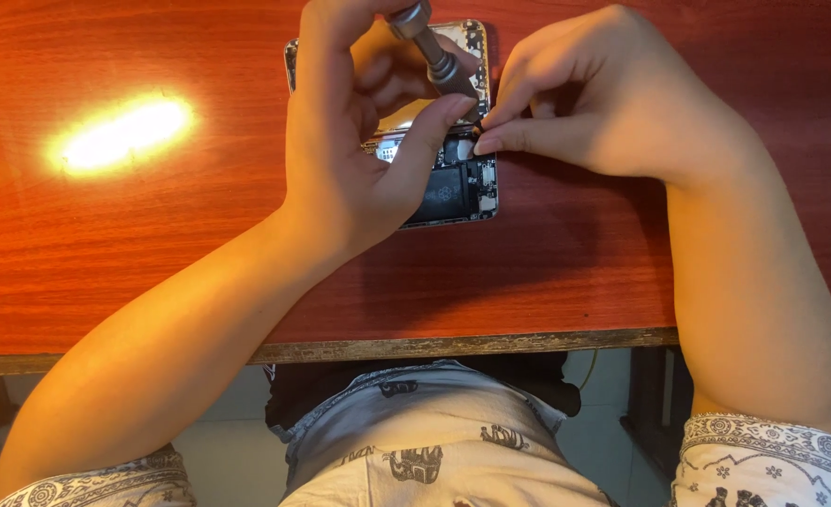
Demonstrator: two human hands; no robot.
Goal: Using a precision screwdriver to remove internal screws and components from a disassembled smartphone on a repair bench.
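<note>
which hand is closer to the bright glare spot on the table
Left. The left hand holds the screwdriver over the opened phone, just right of the glare spot. The right hand is farther away, beyond the phone.

The tabletop (152, 244) is glossy reddish wood with a worn, rough front edge. The screwdriver (431, 47) is matt grey metal; the opened phone (462, 183) shows dark, smooth parts.
</note>
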